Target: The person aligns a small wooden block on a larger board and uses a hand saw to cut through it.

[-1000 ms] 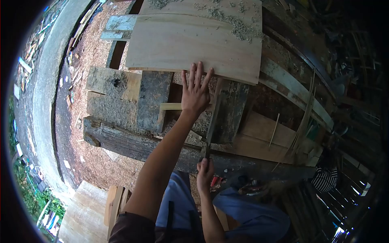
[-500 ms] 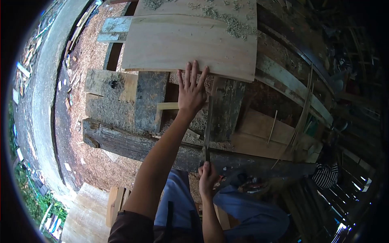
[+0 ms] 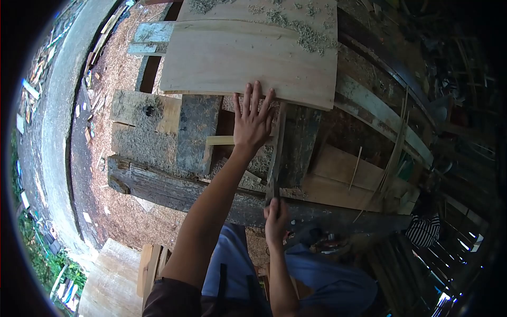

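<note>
A wide pale board (image 3: 237,58) lies on the rough timber bench, with wood shavings (image 3: 303,31) scattered over its upper right part. My left hand (image 3: 253,124) is flat with its fingers spread, the fingertips resting on the board's near edge. Below and to the right, my right hand (image 3: 275,211) is closed around the handle of a saw. The saw's thin blade (image 3: 277,142) points away from me and reaches up to the board's near edge, just right of my left hand. Teeth on the blade are too small to make out.
A thick weathered beam (image 3: 158,182) runs along the bench's near side, above my knees. A yellowish strip (image 3: 220,140) pokes out beside my left wrist. Thin sticks (image 3: 393,153) lean at the right. Wood blocks (image 3: 150,269) and a plywood sheet (image 3: 113,274) stand lower left.
My right hand has moved forward and slightly right, pushing the saw further toward the board. My left hand stays on the board's edge.
</note>
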A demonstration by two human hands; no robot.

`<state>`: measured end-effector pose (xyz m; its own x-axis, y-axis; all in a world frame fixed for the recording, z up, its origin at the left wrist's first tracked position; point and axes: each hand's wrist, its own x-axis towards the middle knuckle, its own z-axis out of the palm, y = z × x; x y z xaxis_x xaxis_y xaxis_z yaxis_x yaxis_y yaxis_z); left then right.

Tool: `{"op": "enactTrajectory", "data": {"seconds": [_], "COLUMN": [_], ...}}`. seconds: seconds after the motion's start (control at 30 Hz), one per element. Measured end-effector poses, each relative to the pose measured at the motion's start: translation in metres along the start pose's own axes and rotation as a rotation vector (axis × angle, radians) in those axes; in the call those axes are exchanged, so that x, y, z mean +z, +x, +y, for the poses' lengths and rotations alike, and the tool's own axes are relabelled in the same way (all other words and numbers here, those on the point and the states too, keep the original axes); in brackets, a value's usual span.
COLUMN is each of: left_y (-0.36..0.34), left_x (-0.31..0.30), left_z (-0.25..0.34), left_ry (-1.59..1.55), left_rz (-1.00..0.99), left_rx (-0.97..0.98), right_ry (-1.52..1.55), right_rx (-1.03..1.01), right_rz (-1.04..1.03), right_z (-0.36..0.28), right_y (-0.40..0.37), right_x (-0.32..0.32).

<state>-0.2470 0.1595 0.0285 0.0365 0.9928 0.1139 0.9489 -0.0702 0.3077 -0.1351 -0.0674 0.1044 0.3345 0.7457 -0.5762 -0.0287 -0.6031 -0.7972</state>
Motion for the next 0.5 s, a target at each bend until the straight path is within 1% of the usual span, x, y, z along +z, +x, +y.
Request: {"op": "enactTrajectory", "data": {"seconds": [0.03,0.07,0.1,0.17,0.23,0.37,0.43,0.47,0.5], "left_y": [-0.001,-0.002,-0.002,0.000,0.001,0.000,-0.001,0.000,0.000], "left_x": [0.000,0.001,0.001,0.002,0.003,-0.001,0.000,-0.001,-0.002], "left_z": [0.001,0.001,0.000,0.002,0.001,0.001,0.001,0.000,0.000], "left_ry": [-0.007,-0.010,-0.015,-0.025,-0.029,-0.023,-0.033,-0.035,-0.048], "left_rz": [-0.003,-0.006,0.000,0.002,0.020,-0.001,0.011,0.012,0.019], "left_rx": [-0.004,-0.013,-0.009,0.011,-0.011,0.001,0.002,0.003,0.002], "right_ry": [-0.006,0.013,0.035,-0.001,-0.033,-0.016,-0.095,-0.095,-0.082], "right_rx": [-0.003,0.032,0.067,0.062,0.013,0.023,0.059,0.058,0.015], "right_rz": [-0.006,-0.027,-0.046,-0.008,-0.006,-0.021,0.007,0.009,0.008], "right_z": [0.006,0.018,0.015,0.014,0.018,0.016,0.028,0.018,0.000], "right_y": [-0.006,-0.023,-0.032,-0.027,-0.017,-0.031,-0.041,-0.030,-0.011], "right_x": [-0.004,-0.014,-0.016,-0.016,-0.014,-0.015,-0.022,-0.016,-0.006]}}
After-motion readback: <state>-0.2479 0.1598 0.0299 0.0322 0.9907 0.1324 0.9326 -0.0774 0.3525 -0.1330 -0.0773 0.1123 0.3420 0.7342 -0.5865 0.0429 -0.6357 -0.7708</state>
